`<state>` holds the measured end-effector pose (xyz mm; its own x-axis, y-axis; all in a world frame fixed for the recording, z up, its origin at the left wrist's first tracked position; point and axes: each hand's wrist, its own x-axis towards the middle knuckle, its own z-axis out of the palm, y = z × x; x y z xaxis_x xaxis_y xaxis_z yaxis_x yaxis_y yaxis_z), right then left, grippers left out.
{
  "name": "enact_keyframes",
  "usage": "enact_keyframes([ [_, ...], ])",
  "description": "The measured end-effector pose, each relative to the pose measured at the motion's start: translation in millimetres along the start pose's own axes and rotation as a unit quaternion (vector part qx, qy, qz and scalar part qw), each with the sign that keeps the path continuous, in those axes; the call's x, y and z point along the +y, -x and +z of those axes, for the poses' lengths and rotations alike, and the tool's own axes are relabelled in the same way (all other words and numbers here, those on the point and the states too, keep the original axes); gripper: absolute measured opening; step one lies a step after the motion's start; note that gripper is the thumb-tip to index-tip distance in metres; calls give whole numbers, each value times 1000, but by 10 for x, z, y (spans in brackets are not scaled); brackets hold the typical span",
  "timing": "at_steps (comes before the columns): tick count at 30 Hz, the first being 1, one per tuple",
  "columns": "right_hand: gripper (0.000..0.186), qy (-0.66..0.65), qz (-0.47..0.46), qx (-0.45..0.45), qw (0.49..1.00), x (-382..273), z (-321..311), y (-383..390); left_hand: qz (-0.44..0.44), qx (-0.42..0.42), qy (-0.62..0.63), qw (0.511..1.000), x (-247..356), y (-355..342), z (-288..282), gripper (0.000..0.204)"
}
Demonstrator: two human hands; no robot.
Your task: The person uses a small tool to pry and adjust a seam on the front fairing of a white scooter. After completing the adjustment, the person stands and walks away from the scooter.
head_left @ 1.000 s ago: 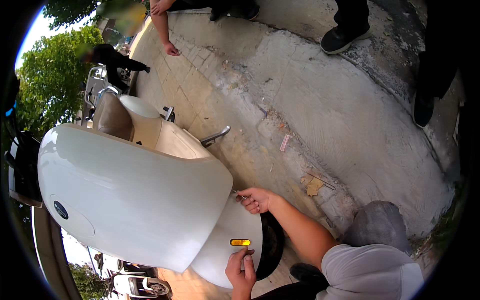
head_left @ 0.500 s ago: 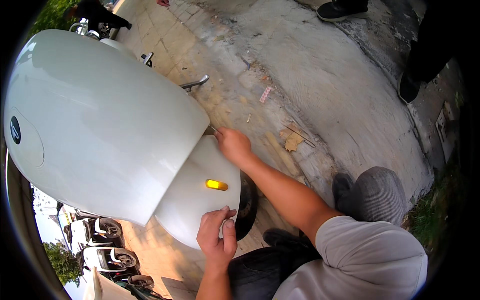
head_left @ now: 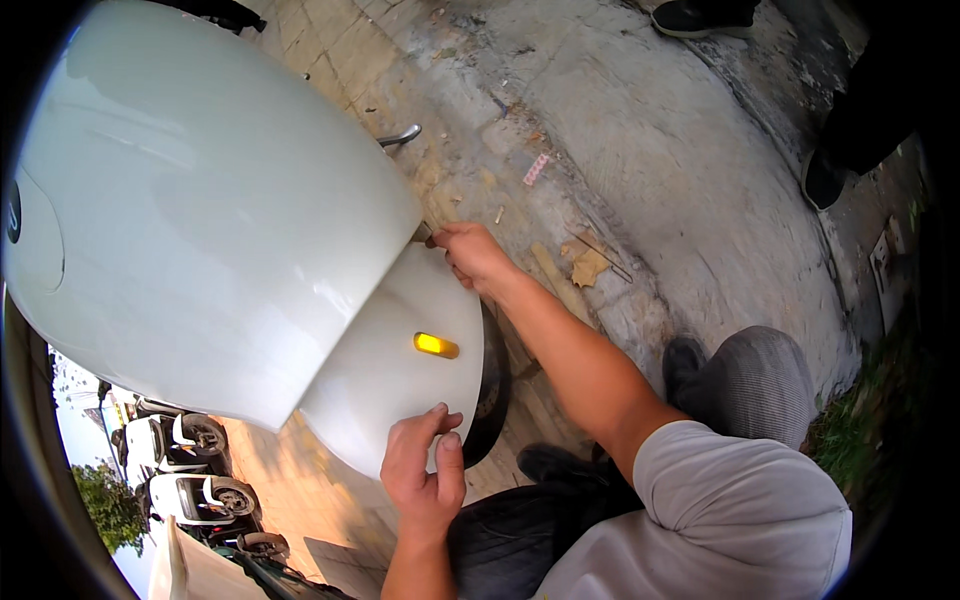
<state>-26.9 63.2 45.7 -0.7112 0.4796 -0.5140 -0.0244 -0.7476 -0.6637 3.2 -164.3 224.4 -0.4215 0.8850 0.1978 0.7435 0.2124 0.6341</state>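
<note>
A white scooter body panel (head_left: 210, 200) fills the left side, its lower edge overlapping a white front fender (head_left: 370, 390) with a yellow reflector (head_left: 436, 345) above a dark wheel (head_left: 486, 400). My right hand (head_left: 465, 252) is closed on a thin metal tool (head_left: 428, 231) at the panel's right corner, where the tool's far end is hidden. My left hand (head_left: 425, 460) hovers at the fender's lower right, below the reflector, fingers loosely curled with thumb and forefinger apart, nothing visible between them.
Another person's dark shoe and trouser leg (head_left: 845, 140) stand at right, another shoe (head_left: 700, 18) at top. Parked scooters (head_left: 190, 470) line the lower left. Pavement (head_left: 640, 160) holds a leaf (head_left: 588, 268), a rod (head_left: 605, 255) and a pink strip (head_left: 536, 169).
My view has swung, so the scooter sits higher and further left. My left hand has left the spot beside the reflector and sits lower; my right hand stays at the panel's corner.
</note>
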Motion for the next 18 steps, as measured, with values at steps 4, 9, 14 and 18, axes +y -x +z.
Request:
enact_keyframes([
  [4,22,-253,219,-234,913,-40,-329,-208,24,-22,-19,999,17,-80,79,21],
  [9,18,-278,193,-231,912,24,-252,-192,23,-8,-25,999,25,-189,100,21],
  [14,20,-15,-15,-22,1000,-3,26,-3,58,-7,-3,998,53,-173,23,24],
  [18,28,290,-206,184,916,204,135,-31,91,-4,10,996,60,-135,-95,27],
])
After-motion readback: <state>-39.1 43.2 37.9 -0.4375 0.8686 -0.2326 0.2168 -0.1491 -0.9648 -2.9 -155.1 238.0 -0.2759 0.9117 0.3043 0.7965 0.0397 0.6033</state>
